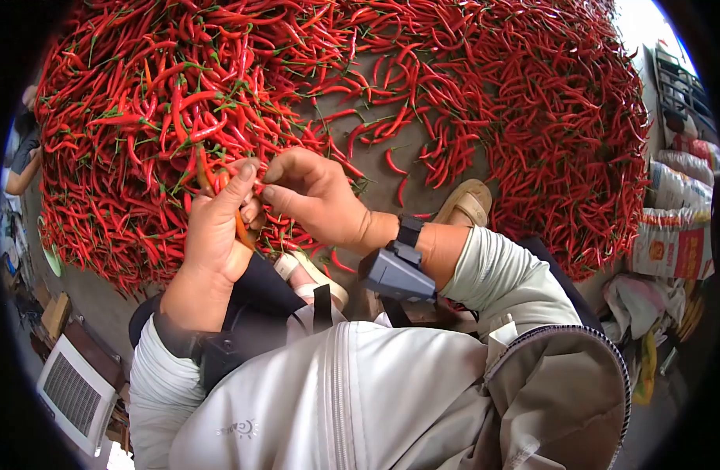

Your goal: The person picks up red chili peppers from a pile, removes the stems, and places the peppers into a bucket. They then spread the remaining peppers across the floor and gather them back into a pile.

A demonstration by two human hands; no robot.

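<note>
My left hand (216,235) is closed around a few chili peppers (242,230), red to orange-brown, whose ends stick out above and below the fingers. Close beside it, my right hand (319,197) has its thumb and forefinger brought nearly together in a pinch near the left thumb. Anything between those fingertips is too small to make out. Both hands are in front of a large heap of red chili peppers (133,94) with green stems, which spreads across the floor. Each wrist wears a dark strapped device; the right one (397,270) shows clearly.
Another broad pile of red chilies (564,133) lies to the right, with scattered peppers on the grey floor (379,149) between. Printed sacks (673,243) stand at the right edge. A white vented panel (76,392) lies lower left. Another person's arm (21,178) shows at far left.
</note>
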